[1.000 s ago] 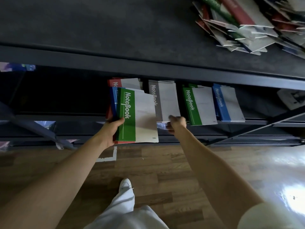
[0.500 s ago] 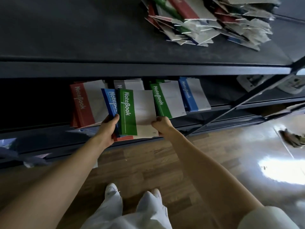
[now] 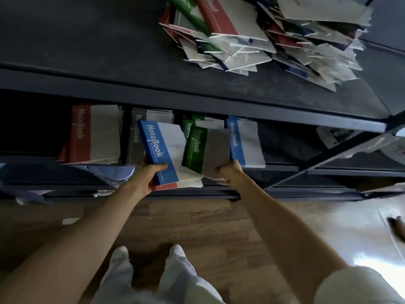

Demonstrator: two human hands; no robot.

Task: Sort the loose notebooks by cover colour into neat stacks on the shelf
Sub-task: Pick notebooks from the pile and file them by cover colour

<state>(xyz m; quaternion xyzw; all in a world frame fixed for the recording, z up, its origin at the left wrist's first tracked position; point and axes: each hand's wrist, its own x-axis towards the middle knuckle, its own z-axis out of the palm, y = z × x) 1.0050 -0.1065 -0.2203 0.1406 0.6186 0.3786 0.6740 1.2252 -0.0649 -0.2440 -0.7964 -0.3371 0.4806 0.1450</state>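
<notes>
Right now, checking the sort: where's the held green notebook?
Head view, centre: green notebook in the right hand, between the blue notebook in the left hand and the blue stack.

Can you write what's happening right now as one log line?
left grip holds blue-and-white paper notebook | right grip holds green-and-white paper notebook | next: green stack, probably

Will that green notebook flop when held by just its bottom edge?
Probably not much: the green notebook looks flat though the right hand pinches only its lower edge. Likely light, since that pinch alone carries it. Its cover seems smooth, so it may slide on the green stack behind it.
</notes>
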